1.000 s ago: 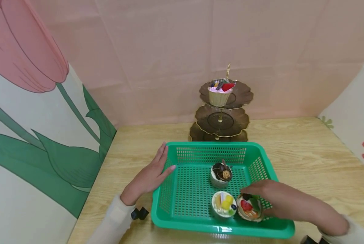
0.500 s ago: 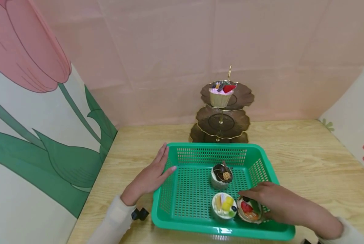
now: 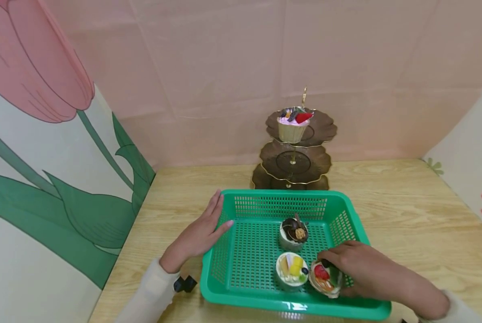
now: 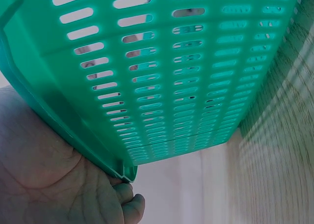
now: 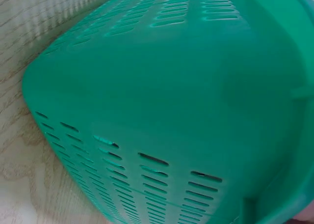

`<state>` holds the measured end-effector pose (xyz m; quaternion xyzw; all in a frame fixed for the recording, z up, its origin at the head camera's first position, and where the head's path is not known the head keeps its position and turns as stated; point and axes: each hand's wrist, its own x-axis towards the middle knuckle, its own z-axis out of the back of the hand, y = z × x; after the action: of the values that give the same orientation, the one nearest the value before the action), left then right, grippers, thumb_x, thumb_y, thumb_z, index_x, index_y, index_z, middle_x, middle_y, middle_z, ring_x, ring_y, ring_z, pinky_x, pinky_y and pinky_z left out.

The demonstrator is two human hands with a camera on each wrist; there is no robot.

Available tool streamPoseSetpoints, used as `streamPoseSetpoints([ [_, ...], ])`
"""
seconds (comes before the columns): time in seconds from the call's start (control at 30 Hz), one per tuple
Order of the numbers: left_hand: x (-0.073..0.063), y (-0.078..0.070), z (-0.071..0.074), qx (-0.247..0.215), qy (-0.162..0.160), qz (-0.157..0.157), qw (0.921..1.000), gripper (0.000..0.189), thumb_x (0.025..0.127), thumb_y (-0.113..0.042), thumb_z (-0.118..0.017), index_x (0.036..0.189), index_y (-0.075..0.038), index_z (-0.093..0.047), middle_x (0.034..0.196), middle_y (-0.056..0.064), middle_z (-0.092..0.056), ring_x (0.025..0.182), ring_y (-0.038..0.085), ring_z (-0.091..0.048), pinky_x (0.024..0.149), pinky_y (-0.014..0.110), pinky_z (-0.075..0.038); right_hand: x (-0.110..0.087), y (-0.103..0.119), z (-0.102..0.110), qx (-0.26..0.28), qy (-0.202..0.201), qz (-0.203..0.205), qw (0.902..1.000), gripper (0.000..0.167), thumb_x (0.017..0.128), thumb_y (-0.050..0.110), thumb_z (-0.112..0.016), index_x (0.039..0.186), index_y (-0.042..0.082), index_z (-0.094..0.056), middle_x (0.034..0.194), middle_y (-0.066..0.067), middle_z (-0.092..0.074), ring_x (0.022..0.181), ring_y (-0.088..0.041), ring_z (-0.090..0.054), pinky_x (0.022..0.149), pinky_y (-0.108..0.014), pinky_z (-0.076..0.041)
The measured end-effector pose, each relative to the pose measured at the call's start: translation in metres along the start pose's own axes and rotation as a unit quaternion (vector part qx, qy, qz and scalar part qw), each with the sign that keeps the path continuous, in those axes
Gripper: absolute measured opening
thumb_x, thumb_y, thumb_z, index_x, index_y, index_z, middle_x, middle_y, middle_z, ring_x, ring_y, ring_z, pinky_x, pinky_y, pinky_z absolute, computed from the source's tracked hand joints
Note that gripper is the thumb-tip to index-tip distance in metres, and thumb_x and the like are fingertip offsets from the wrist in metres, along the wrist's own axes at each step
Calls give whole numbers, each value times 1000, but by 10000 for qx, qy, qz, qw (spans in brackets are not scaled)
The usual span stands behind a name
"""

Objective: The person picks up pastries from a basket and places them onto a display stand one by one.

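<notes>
A green plastic basket [image 3: 233,294] stands on the table. My left hand [image 3: 198,235] rests on its left rim, fingers straight and thumb over the edge; the left wrist view shows the palm against the rim's underside. Inside the basket, my right hand [image 3: 356,267] grips a cupcake [image 3: 323,278] topped with strawberry and green, now slightly tilted. Touching or nearly touching it on the left is a cupcake with yellow fruit [image 3: 291,271]. Behind them sits a chocolate cupcake with a walnut [image 3: 292,235]. The right wrist view shows only the basket's outside wall [image 5: 147,96], with the fingers hidden.
Behind the basket stands a brown three-tier cake stand [image 3: 293,163] with gold edges. Its top plate carries a cupcake with pink cream [image 3: 292,128]. The wooden table [image 3: 418,211] meets a pink cloth backdrop, with flower-printed panels at both sides.
The strawberry cupcake has shifted slightly left and tilted in my right hand. The yellow-fruit cupcake has slid a little left. My left hand keeps its place on the rim.
</notes>
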<state>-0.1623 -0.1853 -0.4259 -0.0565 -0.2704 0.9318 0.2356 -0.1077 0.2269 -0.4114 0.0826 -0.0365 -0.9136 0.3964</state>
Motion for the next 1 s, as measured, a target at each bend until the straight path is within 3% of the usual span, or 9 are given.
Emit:
streamPoseSetpoints([
  [0.4, 0, 0, 0, 49, -23, -26, 10000, 83, 106, -62, -29, 162, -12, 5, 167, -6, 21, 154, 14, 3, 119, 45, -28, 3, 1, -3, -157, -45, 92, 9998, 80, 62, 45, -96, 132, 22, -65, 123, 2, -68, 111, -27, -64, 91, -60, -49],
  [0.67, 0, 0, 0, 69, -21, -25, 10000, 83, 106, -62, -29, 163, -12, 4, 167, -6, 21, 154, 14, 4, 119, 45, -29, 2, 0, -5, 0, -608, 323, 9976, 68, 67, 50, -93, 124, 24, -66, 120, 10, -67, 110, -18, -64, 92, -57, -49],
  [1.0, 0, -1, 0, 5, -35, -34, 10000, 82, 107, -60, -30, 163, -11, 5, 167, -6, 20, 154, 15, 3, 119, 45, -27, -1, -1, -7, 127, -1128, 289, 9931, 72, 66, 61, -89, 123, 22, -66, 117, 12, -67, 106, -18, -64, 91, -56, -51],
])
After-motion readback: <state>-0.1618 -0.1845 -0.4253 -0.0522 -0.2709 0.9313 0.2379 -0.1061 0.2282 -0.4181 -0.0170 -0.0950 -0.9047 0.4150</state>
